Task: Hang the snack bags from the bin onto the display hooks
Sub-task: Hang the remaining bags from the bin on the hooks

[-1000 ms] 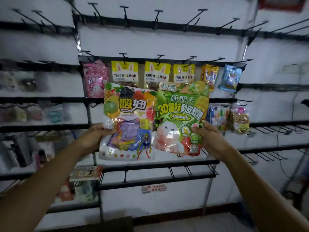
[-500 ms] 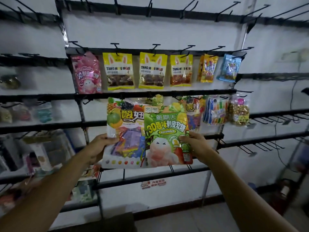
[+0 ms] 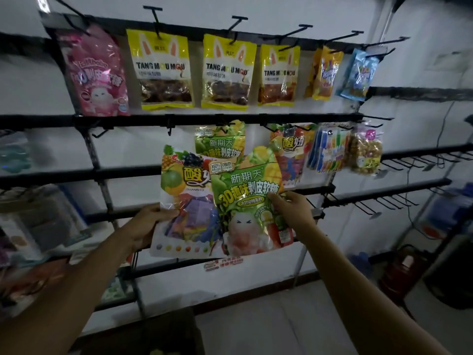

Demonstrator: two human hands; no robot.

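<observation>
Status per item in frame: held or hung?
left grip: holds fruit-print bag, left edge
right grip: holds green bag, right edge
green bag: unhung, overlaps fruit-print bag's front
fruit-print bag: unhung
hung green pack: on middle-rail hook
yellow bags: three, hung, top rail
pink bag: hung, top rail

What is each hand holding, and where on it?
Left hand grips the fruit-print bag at its left edge; right hand pinches the green bag at its right edge.

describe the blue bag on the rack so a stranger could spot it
On the black wall rack, take the upper row of hanging bags, which starts with a pink bag and three yellow bags. The blue bag hangs last at its right end, next to an orange bag; it is the only blue one there.
</observation>
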